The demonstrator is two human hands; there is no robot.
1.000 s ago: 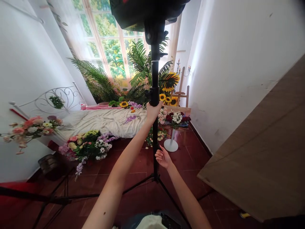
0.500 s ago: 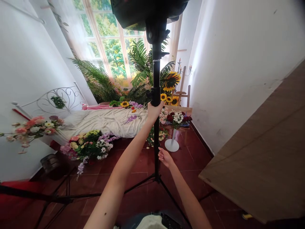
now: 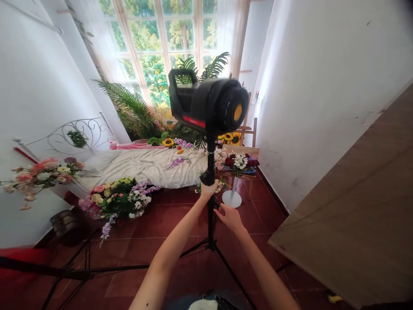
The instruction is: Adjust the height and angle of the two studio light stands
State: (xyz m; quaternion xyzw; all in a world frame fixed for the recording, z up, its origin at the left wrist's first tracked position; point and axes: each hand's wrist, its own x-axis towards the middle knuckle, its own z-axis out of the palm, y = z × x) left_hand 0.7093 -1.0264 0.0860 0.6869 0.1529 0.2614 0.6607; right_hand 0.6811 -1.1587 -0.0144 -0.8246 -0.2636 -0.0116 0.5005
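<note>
A black studio light [image 3: 209,105] with a carrying handle and a round yellow front sits on top of a black light stand [image 3: 211,161]. My left hand [image 3: 209,189] is wrapped around the stand's pole, just under a collar. Lower down, my right hand [image 3: 228,216] has its fingers closed at a small dark knob [image 3: 215,203] on the pole's right side. The fingers partly hide that knob. The stand's tripod legs [image 3: 222,260] spread over the red tiled floor.
Behind the stand is a bed [image 3: 155,168] with cream bedding. Flower bunches [image 3: 118,198] stand before it, and a white round-based stand [image 3: 231,199] is to the right. A wooden panel [image 3: 338,206] leans in from the right; another black stand [image 3: 77,273] is lower left.
The studio light has come down a long way with the pole's upper section. My left hand has moved down the pole, and my right hand's fingers have closed at the knob.
</note>
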